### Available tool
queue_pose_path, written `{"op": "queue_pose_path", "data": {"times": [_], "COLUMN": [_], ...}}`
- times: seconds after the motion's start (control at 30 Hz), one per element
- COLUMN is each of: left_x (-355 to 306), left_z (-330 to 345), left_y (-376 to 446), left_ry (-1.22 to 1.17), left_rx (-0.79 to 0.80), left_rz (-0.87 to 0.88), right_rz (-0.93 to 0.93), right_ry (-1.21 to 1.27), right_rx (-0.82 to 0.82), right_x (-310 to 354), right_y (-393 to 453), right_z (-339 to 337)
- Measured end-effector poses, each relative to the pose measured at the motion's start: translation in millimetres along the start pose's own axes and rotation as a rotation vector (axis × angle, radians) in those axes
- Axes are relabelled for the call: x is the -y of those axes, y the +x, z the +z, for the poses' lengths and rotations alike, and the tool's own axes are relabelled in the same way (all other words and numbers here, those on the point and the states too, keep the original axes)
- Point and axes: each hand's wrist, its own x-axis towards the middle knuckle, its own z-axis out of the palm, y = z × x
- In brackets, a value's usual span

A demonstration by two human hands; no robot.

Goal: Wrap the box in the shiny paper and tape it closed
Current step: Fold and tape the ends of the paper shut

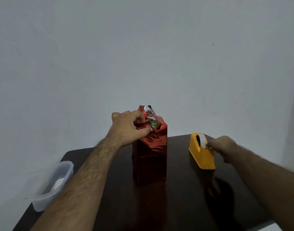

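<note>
From the head camera I see the box (149, 157) standing up in the middle of the dark table (176, 205), wrapped in shiny red paper (157, 142). My left hand (129, 126) pinches the folded paper on top. Near the table's right edge, my right hand (223, 145) pinches the tape end (207, 147) on the yellow tape holder (202, 152).

paper (151, 147) shiny red | dispenser (201, 152) yellow | table (176, 205) dark brown
</note>
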Motion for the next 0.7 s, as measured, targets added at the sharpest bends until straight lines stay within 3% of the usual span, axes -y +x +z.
{"op": "queue_pose_path", "data": {"times": [0.13,0.37,0.7], "left_x": [0,2,3], "left_z": [1,0,0], "left_y": [0,0,0], "left_ry": [-0.014,-0.048,-0.048], "left_rx": [0.003,-0.015,-0.033], "left_rz": [-0.012,-0.031,-0.042], "right_rz": [0.109,0.302,0.306], "right_ry": [0.049,0.333,0.573], "right_rx": [0.095,0.122,0.201], "right_x": [7,13,15], "right_y": [0,2,-5], "right_z": [2,9,5]}}
